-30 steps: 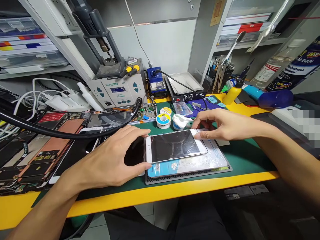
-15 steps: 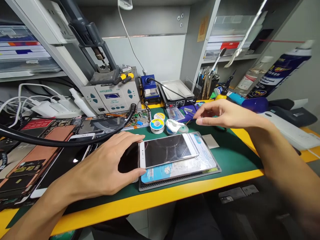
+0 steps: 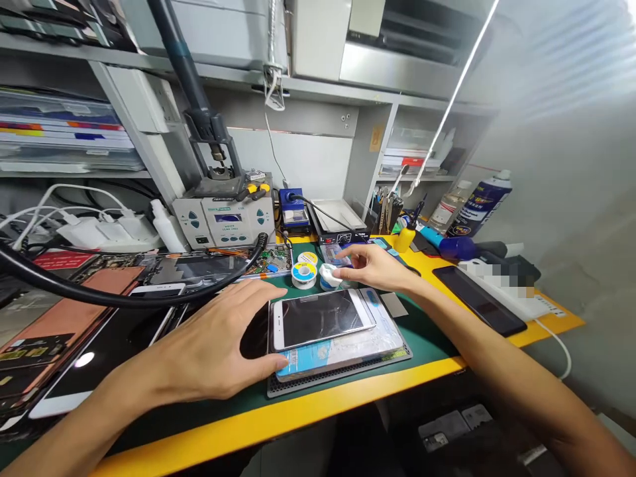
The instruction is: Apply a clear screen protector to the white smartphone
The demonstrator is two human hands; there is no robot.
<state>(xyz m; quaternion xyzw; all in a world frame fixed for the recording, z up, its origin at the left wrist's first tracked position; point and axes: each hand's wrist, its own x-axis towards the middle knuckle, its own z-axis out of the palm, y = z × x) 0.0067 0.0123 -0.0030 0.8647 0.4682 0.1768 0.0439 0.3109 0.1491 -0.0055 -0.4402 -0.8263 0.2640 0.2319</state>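
Note:
A white-framed smartphone (image 3: 322,321) with a dark screen lies face up on a flat blue-and-silver box (image 3: 355,350), which rests on a grey perforated plate (image 3: 342,376). My left hand (image 3: 218,344) spreads round their left end, thumb on the box's near corner and fingers at the far side. Behind the phone, my right hand (image 3: 375,265) is curved, with a gap between thumb and index finger. Its thumb tip comes close to a small tub (image 3: 328,283) topped with white material; whether they touch I cannot tell. Two solder spools (image 3: 304,273) stand left of the tub.
Phone parts and a white-framed screen (image 3: 109,351) lie at the left, crossed by a black hose (image 3: 124,301). A rework station (image 3: 223,218) stands behind. At the right are a yellow bottle (image 3: 405,238), a spray can (image 3: 479,205) and a dark phone (image 3: 479,301).
My right hand has moved left and down to the white-topped tub. The view has tilted up and drawn back, while my left hand stays round the phone's left end.

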